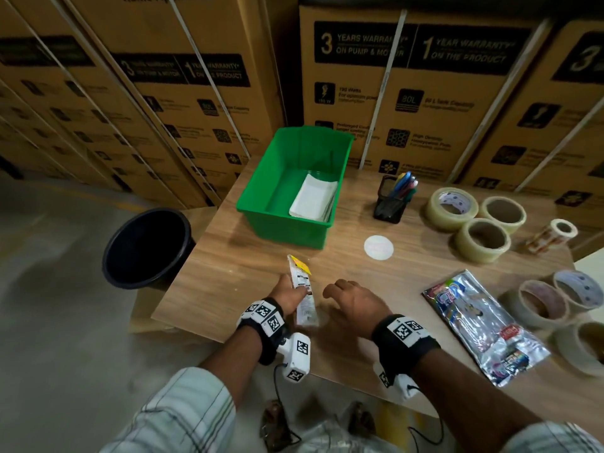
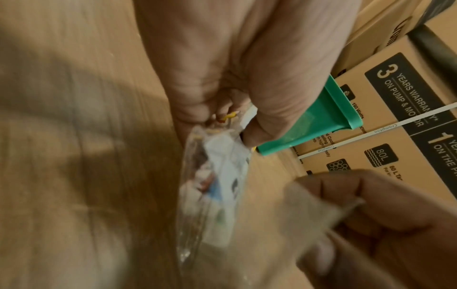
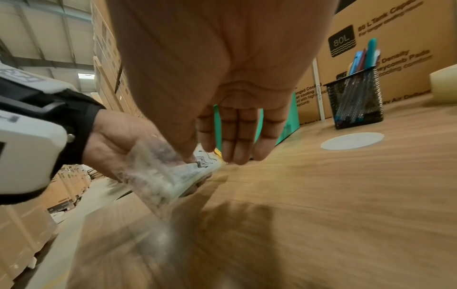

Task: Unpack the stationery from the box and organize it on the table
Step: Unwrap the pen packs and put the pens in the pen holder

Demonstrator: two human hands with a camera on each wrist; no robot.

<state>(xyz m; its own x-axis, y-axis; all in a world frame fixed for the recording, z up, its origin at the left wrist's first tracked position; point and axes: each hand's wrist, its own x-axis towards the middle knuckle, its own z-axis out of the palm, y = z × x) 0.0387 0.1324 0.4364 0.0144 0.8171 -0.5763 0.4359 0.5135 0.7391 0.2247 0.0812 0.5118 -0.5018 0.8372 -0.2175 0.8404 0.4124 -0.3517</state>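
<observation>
My left hand [image 1: 289,294] grips a long clear plastic packet [image 1: 302,287] with a white label and a yellow tag, just above the wooden table [image 1: 245,266] near its front edge. The packet [image 2: 215,187] hangs from my curled fingers [image 2: 197,93] in the left wrist view. My right hand [image 1: 351,297] hovers beside the packet, fingers [image 3: 237,140] straight and holding nothing. The green box [image 1: 271,178] stands behind, with a stack of white envelopes [image 1: 313,197] inside.
A black mesh pen holder [image 1: 390,204] with pens, several tape rolls [image 1: 480,237], a white round sticker [image 1: 378,247] and a shiny foil packet [image 1: 483,325] lie to the right. A black bin [image 1: 147,246] stands left of the table. Cardboard cartons [image 1: 425,93] stand behind.
</observation>
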